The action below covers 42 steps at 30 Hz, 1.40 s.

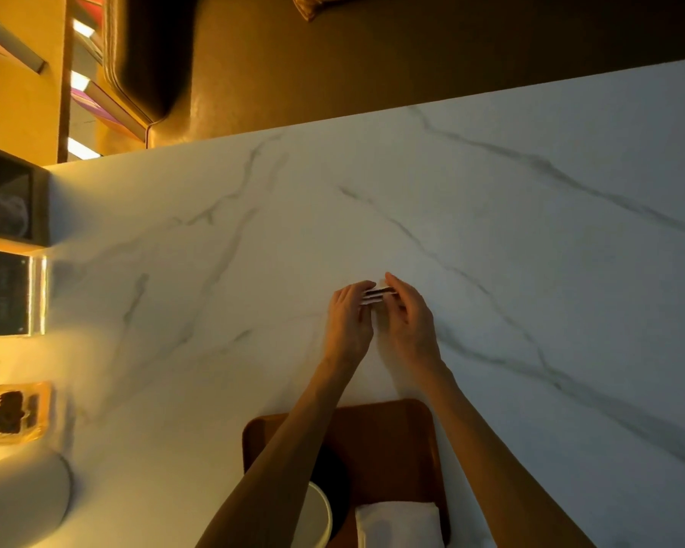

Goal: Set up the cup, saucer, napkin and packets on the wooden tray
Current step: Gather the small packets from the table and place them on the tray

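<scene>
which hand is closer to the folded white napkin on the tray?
Right, marginally. Both hands are out past the wooden tray on the packets; the right hand sits roughly in line above the napkin, and the left hand is offset further left.

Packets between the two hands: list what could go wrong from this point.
1. The packets are a thin loose stack pinched only at the ends between the left hand and right hand; one could slip out onto the marble table.
2. Both forearms cross over the wooden tray; drawing back could knock the cup or drag the napkin.
</scene>
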Each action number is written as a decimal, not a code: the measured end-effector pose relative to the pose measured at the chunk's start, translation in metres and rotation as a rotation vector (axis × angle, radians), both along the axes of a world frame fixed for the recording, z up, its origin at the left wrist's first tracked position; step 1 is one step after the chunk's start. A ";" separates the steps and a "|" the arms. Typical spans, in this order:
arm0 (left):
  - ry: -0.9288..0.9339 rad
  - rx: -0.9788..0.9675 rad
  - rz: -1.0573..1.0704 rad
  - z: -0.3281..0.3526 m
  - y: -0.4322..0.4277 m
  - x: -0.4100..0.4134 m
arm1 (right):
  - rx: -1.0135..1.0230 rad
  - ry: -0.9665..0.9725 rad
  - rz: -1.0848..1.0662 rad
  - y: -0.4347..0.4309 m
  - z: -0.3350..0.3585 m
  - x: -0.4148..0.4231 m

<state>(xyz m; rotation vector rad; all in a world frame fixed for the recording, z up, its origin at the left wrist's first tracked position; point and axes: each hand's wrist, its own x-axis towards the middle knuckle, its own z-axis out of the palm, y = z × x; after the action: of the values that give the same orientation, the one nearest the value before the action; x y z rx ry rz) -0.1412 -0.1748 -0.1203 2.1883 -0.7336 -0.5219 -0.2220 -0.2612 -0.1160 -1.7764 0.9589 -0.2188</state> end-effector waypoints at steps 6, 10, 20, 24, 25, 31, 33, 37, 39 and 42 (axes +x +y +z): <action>0.011 -0.019 0.056 0.003 -0.002 -0.002 | 0.106 -0.036 0.035 0.004 -0.002 0.005; -0.001 -0.019 0.038 0.006 -0.002 -0.002 | 0.083 -0.024 0.092 0.007 -0.001 0.003; 0.076 -0.015 -0.002 0.009 0.003 0.004 | -0.117 -0.036 0.095 0.003 0.003 0.006; 0.353 -0.052 0.095 0.027 0.015 0.008 | 0.057 -0.001 0.059 -0.008 0.013 -0.009; 0.460 -0.097 0.141 0.033 0.021 0.007 | 0.134 -0.005 0.047 -0.010 0.017 -0.015; 0.844 -0.187 0.347 0.080 0.059 -0.031 | 0.472 -0.013 -0.045 0.009 0.049 -0.058; 0.881 -0.170 0.363 0.094 0.073 -0.047 | 0.509 0.024 -0.007 0.020 0.058 -0.078; 0.891 -0.141 0.328 0.116 0.102 -0.079 | 0.546 0.059 0.016 0.042 0.079 -0.114; 0.887 -0.134 0.322 0.123 0.113 -0.098 | 0.519 0.055 0.031 0.054 0.088 -0.133; 0.860 -0.117 0.339 0.131 0.127 -0.129 | 0.438 0.066 0.045 0.072 0.097 -0.158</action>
<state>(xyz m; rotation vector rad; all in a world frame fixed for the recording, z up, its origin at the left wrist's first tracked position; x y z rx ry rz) -0.2700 -0.0473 0.0109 1.6791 0.0682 -1.0929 -0.3802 -0.1889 -0.0186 -1.4053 0.9304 0.0771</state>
